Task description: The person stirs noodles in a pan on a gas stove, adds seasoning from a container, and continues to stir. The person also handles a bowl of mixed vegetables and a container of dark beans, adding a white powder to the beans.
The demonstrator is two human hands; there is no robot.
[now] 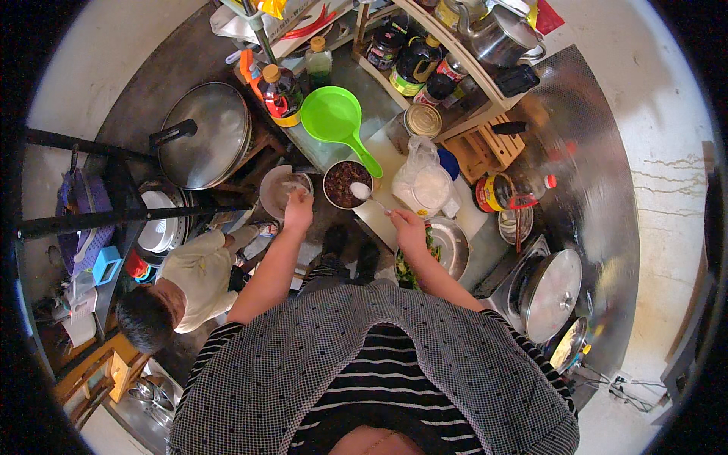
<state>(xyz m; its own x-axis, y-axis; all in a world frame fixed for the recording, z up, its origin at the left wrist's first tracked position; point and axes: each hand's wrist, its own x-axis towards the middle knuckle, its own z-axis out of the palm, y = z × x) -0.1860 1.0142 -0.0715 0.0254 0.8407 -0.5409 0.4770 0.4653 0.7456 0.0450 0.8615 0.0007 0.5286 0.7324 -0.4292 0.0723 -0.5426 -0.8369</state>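
Observation:
My right hand [408, 230] grips the handle of a metal spoon [376, 201]. White powder [359, 190] is heaped in its bowl. The spoon is over a round bowl [325, 193] of dark brown chopped food [343, 177]. To the left, my left hand [300, 209] has its fingers bunched over a pale round vessel [273, 187]; whether it grips the rim or something small is unclear. Just right of the spoon, a tub of white powder [430, 190] stands in an open plastic bag [402, 187]. Under my right forearm, a steel basin [456, 250] holds chopped greens [406, 270].
A green plastic ladle [331, 114] rests behind the dark food. Sauce bottles [280, 94], a shelf rack [446, 37] and an oil bottle [506, 192] surround the counter. A lidded wok [550, 296] is at right, a large lidded pot [205, 136] at left. Another person [196, 273] is close on my left.

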